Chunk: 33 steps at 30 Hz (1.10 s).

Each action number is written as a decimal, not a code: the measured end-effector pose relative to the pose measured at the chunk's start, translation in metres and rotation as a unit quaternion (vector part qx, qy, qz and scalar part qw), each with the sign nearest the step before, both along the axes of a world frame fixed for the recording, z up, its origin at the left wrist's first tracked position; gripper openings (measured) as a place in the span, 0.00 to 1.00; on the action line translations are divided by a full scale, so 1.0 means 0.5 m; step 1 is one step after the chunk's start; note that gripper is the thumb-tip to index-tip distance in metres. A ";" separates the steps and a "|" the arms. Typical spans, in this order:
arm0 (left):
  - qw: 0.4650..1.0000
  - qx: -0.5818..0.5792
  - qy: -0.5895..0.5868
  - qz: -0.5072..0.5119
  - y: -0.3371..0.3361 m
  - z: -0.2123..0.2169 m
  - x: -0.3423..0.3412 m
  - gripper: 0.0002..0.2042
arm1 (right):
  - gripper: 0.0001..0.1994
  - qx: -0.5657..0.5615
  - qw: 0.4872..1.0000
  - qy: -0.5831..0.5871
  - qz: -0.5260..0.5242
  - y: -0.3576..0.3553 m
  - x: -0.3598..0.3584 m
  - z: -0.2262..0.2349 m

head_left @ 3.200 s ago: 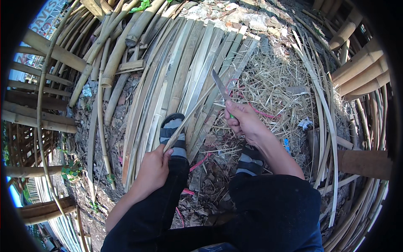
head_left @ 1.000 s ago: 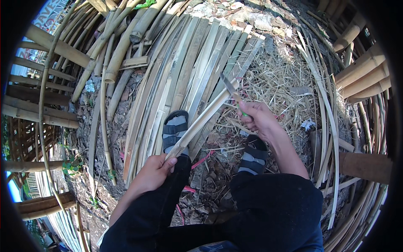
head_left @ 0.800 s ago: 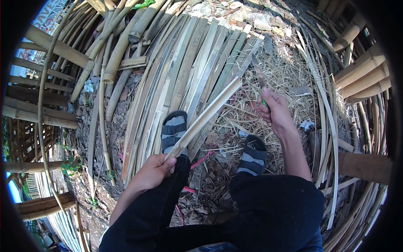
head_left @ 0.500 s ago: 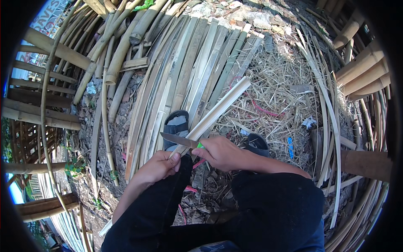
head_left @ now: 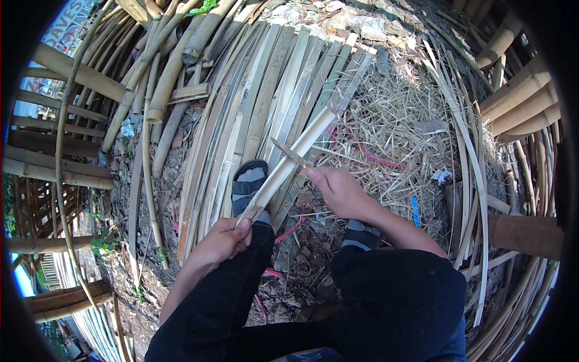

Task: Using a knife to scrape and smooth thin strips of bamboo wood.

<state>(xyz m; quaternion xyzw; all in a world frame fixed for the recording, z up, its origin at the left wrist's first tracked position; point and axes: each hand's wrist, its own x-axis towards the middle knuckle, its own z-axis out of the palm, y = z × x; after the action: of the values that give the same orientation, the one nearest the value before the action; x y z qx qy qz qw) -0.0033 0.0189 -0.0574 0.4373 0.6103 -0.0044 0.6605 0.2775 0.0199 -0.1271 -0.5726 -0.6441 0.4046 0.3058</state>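
My left hand (head_left: pixel 226 241) is closed on the near end of a pale split bamboo strip (head_left: pixel 272 188), beside my left knee. The strip slants away to the upper right, over my sandalled left foot (head_left: pixel 248 181). My right hand (head_left: pixel 339 192) is wrapped round the handle of a knife (head_left: pixel 291 154), and the fingers mostly hide that handle. The knife's blade lies across the strip around its middle, its tip pointing to the upper left.
Long split bamboo strips (head_left: pixel 253 90) lie side by side ahead of me. Shavings (head_left: pixel 392 120) cover the ground to their right, with pink string (head_left: pixel 380 158) among them. Bamboo poles (head_left: pixel 163 84) are stacked at left, and thin strips (head_left: pixel 464 151) lie at right.
My right hand and the knife have moved away from my left hand, up along the strip. The strip's far end has shifted left. My right foot has come nearer.
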 end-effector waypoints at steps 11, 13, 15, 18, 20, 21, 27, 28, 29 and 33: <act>0.999 0.002 -0.013 -0.040 -0.004 -0.006 -0.001 0.25 | 0.26 0.140 0.981 -0.057 0.125 -0.050 -0.094 -0.063; 0.999 -0.001 -0.020 -0.035 -0.004 -0.007 0.000 0.25 | 0.26 0.130 0.981 -0.063 0.126 -0.046 -0.082 -0.056; 0.999 0.001 -0.019 -0.030 -0.005 -0.010 0.000 0.25 | 0.25 0.117 0.985 -0.084 0.097 -0.039 -0.065 -0.061; 1.000 0.005 -0.008 -0.012 -0.010 -0.008 -0.007 0.25 | 0.25 0.016 0.995 -0.095 -0.004 -0.003 -0.004 -0.059; 1.000 0.006 -0.007 -0.002 -0.007 -0.011 -0.010 0.25 | 0.25 0.016 0.996 -0.084 -0.038 0.027 0.058 -0.077; 1.000 0.003 -0.006 -0.002 -0.005 -0.012 -0.012 0.25 | 0.25 0.017 0.995 -0.070 -0.072 0.033 0.074 -0.083; 1.000 -0.008 0.002 -0.003 -0.002 -0.006 -0.007 0.24 | 0.23 0.040 0.997 -0.023 0.065 -0.027 -0.037 -0.007; 1.000 -0.009 -0.004 -0.004 0.000 -0.010 -0.003 0.24 | 0.23 0.038 0.997 -0.026 0.062 -0.044 -0.059 -0.014; 1.000 -0.009 -0.005 -0.006 0.003 -0.011 0.000 0.24 | 0.23 0.117 0.991 0.014 0.071 -0.057 -0.081 -0.033; 0.999 -0.024 -0.019 -0.013 0.001 -0.012 -0.003 0.24 | 0.21 0.210 0.975 0.007 0.074 -0.052 -0.107 -0.085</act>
<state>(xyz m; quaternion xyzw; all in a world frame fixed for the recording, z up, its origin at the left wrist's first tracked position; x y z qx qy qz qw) -0.0050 0.0194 -0.0633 0.4291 0.5917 -0.0190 0.6822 0.2238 -0.0060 -0.1696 -0.4433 -0.7534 0.2856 0.3929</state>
